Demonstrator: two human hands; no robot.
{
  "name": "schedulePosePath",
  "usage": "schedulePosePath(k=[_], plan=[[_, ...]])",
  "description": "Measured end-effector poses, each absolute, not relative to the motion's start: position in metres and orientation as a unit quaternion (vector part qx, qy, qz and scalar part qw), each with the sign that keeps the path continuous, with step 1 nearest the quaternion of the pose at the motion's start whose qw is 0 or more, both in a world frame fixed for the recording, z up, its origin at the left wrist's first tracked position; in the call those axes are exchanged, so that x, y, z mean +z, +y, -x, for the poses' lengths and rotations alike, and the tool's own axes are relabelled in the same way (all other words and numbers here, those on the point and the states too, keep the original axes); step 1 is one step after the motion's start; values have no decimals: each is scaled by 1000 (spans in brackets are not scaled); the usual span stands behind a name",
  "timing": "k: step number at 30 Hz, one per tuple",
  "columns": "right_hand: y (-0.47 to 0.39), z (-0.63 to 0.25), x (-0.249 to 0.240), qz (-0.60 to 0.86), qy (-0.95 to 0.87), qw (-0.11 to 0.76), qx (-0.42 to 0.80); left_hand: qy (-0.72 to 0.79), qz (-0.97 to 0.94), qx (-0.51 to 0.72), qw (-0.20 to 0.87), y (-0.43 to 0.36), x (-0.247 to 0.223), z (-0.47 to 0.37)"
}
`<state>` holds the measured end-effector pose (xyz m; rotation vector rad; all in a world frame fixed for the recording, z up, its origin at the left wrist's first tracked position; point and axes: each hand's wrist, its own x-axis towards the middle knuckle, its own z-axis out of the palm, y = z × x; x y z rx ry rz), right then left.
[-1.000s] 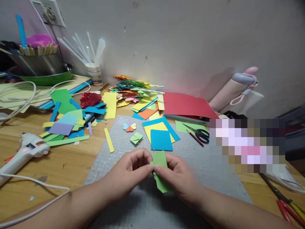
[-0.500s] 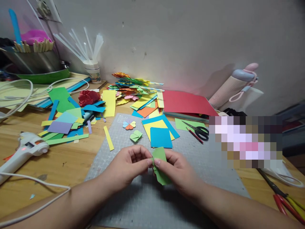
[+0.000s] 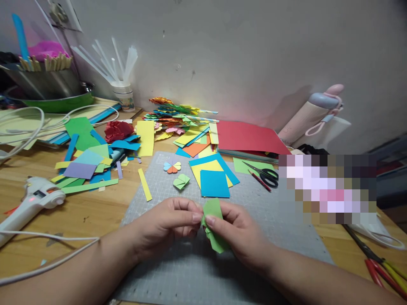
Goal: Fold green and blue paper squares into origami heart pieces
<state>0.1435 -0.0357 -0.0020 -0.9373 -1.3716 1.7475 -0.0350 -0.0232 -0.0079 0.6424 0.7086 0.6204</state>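
Note:
A folded piece of light green paper (image 3: 212, 208) is held up over the grey cutting mat (image 3: 178, 271). My right hand (image 3: 239, 228) grips it, thumb on the near face and fingers behind. With thumb and fingertips together, my left hand (image 3: 171, 222) pinches at its left edge, where small creased folds show. The exact spot under those fingertips is hidden. Beyond the hands lie a green folded paper heart shape (image 3: 181, 181) and a small multicoloured paper flower (image 3: 172, 166). A blue paper square (image 3: 215, 184) rests on yellow and blue sheets.
Black-handled scissors (image 3: 267, 174) and a red pencil (image 3: 259, 180) lie right of the sheets. A white glue gun (image 3: 34, 203) sits at left, its cord near my left forearm. Paper scraps (image 3: 81, 169) are piled behind it. Red-and-yellow-handled pliers (image 3: 378, 262) lie at right.
Both hands and the green paper have dropped slightly. My left thumb and fingertips have shifted a little left along the paper's edge. Other things lie as before.

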Motion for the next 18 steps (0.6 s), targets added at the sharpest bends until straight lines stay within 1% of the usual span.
schedulePosePath(k=[8, 13, 18], plan=[[-38, -146, -6, 358, -561, 337, 666, 319, -331, 273, 845, -23, -12, 37], [-38, -146, -5, 353, -548, 350, 673, 324, -332, 274, 842, -21, -12, 38], [-39, -145, -4, 349, -550, 346, 676, 327, -400, 281, 809, -20, -12, 39]])
